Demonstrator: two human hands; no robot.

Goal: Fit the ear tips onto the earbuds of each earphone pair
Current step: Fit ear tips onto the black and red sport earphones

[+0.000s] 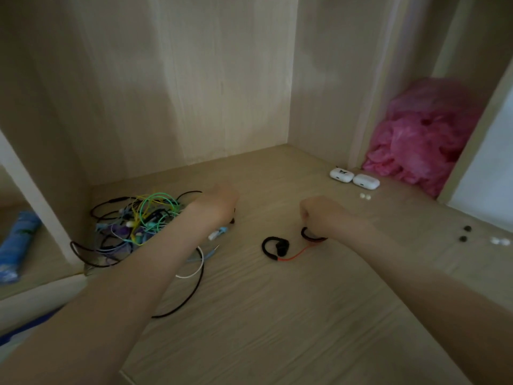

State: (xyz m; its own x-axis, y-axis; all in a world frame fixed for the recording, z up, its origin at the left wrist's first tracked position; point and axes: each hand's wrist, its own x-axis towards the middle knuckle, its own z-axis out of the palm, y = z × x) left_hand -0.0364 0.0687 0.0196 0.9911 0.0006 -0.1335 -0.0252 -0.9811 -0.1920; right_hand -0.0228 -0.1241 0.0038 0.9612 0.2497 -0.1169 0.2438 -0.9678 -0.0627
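Note:
A black ear-hook earphone pair joined by a red cable (294, 255) lies mid-shelf. One of its earbuds (275, 247) rests on the wood. My right hand (319, 215) grips the other earbud (312, 237) by its hook, fingers curled down over it. My left hand (219, 202) hovers to the left, its fingers bent downward and mostly hidden, pinching a small black piece (232, 220) at the tips. Two loose black ear tips (465, 234) and white ear tips (499, 241) lie at the right. Two more white ear tips (365, 196) lie further back.
A tangle of coloured wired earphones (138, 220) fills the left corner, with a black cable (194, 287) trailing forward. Two white charging cases (354, 177) sit at the back right beside a pink plastic bag (422, 134). A blue packet (16, 245) lies beyond the left partition.

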